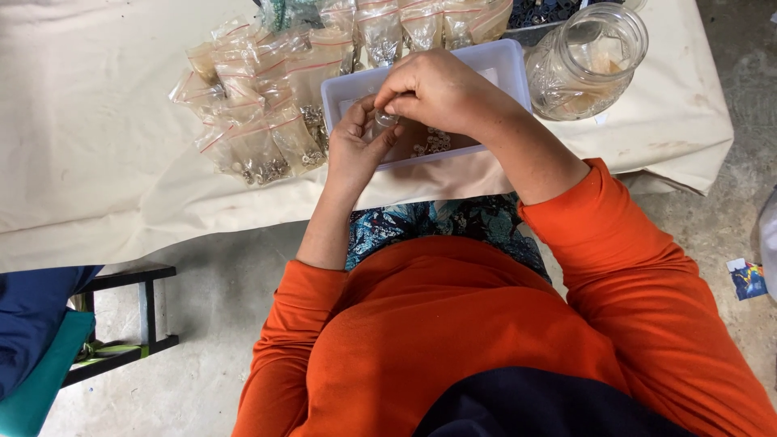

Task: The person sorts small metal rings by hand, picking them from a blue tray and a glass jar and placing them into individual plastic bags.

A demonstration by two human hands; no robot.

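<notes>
Left hand (356, 146) and right hand (433, 89) meet over the white tray (506, 61), fingers pinched together on a small clear piece (384, 120). Bags (259, 121) crowd the tray's left edge; a glass jar (587, 61) stands just right; bare cloth (89, 121) lies farther left.

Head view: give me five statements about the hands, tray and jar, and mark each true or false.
1. Both hands meet over the white plastic tray. True.
2. The left hand and right hand pinch a small clear item between them. True.
3. The glass jar stands left of the tray. False: it stands to its right.
4. The small clear bags lie inside the tray. False: they lie on the cloth, left of and behind it.
5. The sleeves are orange. True.
</notes>
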